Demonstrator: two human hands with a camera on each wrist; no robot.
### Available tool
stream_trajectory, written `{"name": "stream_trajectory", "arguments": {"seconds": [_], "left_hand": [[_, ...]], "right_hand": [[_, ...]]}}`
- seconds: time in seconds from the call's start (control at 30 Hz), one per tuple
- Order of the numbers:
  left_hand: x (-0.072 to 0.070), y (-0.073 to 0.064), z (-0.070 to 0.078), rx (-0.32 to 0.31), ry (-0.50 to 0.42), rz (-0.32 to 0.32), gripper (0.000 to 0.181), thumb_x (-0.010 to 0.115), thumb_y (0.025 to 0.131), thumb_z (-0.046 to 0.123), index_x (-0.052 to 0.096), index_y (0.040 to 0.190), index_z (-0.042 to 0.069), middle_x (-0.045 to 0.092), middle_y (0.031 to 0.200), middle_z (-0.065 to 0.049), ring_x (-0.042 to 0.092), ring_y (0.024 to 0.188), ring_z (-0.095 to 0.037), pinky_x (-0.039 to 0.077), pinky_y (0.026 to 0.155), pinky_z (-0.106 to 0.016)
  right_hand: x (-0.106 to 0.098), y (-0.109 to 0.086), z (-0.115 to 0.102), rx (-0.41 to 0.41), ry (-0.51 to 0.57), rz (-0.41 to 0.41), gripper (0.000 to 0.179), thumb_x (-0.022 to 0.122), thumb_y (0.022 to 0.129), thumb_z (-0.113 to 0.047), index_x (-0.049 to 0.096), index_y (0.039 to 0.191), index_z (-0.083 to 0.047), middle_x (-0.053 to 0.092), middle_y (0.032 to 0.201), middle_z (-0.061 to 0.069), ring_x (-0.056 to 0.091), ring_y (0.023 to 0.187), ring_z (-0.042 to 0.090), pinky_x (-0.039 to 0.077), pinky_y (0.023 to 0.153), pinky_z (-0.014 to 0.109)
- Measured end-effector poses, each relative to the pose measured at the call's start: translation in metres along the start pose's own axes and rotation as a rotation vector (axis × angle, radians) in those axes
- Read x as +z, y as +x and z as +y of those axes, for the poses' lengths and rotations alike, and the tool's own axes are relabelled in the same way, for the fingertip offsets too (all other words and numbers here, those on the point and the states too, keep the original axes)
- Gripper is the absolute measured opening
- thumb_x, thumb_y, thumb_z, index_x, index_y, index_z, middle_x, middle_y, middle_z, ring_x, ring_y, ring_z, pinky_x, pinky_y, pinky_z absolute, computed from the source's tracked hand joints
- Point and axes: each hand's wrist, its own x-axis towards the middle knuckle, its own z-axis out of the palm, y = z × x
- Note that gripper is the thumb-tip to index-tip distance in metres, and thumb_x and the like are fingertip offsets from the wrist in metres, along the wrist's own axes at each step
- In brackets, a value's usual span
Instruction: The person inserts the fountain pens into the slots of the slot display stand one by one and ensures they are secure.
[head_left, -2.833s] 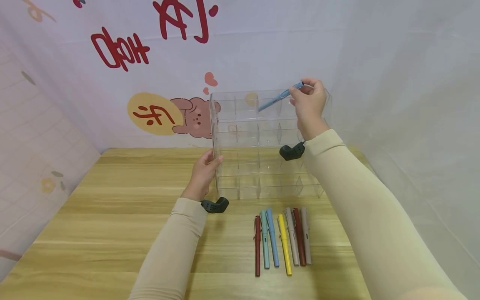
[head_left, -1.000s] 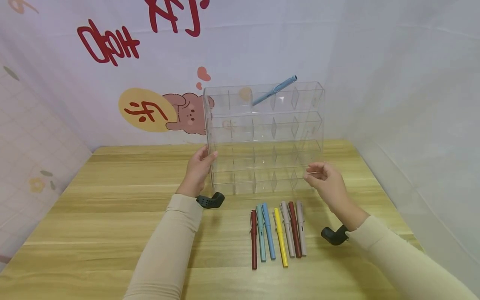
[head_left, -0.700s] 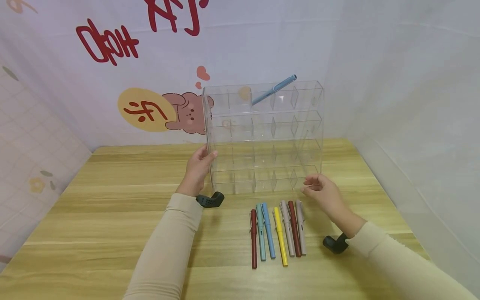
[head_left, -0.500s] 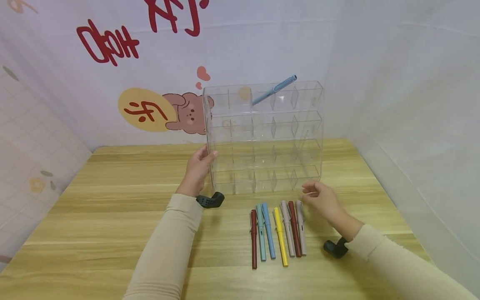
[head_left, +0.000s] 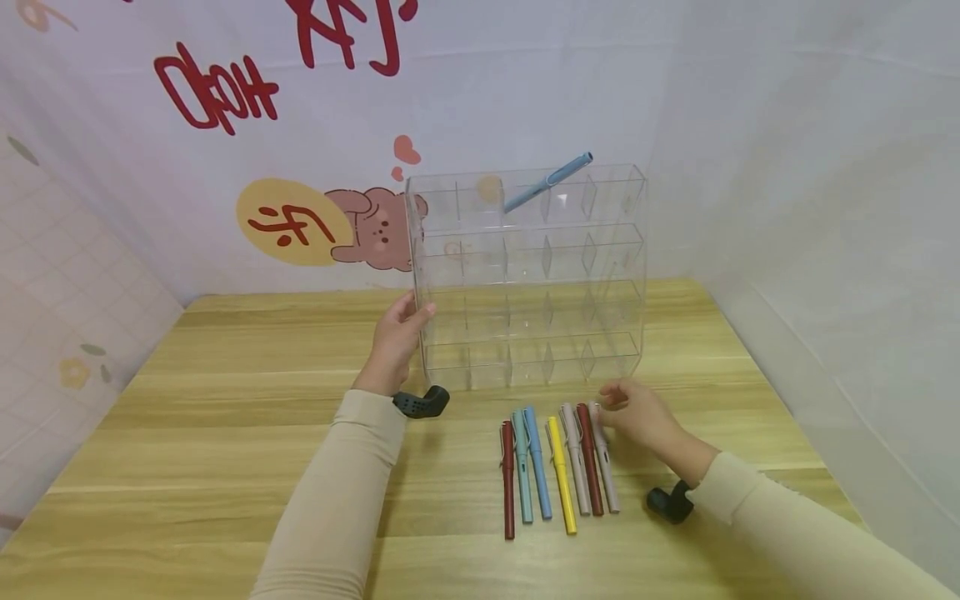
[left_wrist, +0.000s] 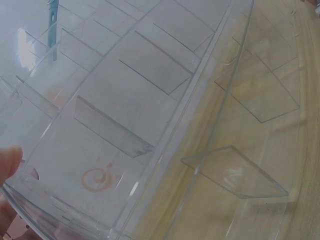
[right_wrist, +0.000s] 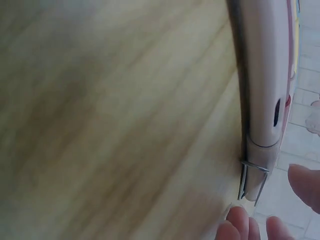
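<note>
Rightmost pen (head_left: 606,467) points cap-first toward the rack (head_left: 527,275) gripped by left hand (head_left: 394,342), right hand (head_left: 643,418) alongside, fingers (right_wrist: 237,220) parted.

Behind a wood-grained tabletop (head_left: 225,417), a white back wall (head_left: 562,92) bears red lettering (head_left: 212,87), 1 pinkish-brown bear (head_left: 378,227) and 2 pink hearts (head_left: 407,150), between pale side walls (head_left: 840,217).

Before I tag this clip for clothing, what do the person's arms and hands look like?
Both long sleeves are plain cream. The left hand and right hand are ungloved, each with a black, bent device beside its sleeve end.
</note>
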Motion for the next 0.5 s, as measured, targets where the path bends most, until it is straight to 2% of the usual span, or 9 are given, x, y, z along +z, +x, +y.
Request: {"name": "stream_trajectory", "arguments": {"seconds": [0.5], "left_hand": [[0.0009,0.0013,-0.0009,0.006,-0.003,0.009,0.061,0.058,0.097,0.036,0.034,0.151,0.021,0.036,0.15,-0.006,0.035,0.137,-0.027,0.032,0.111,-0.047]], "right_hand": [[0.0025,0.0052,-0.003,-0.008,-0.107,-0.051,0.049,0.075,0.08,-0.012,0.056,0.118,0.012,0.063,0.101,0.022,0.06,0.091,0.032,0.052,0.077,0.045]]}}
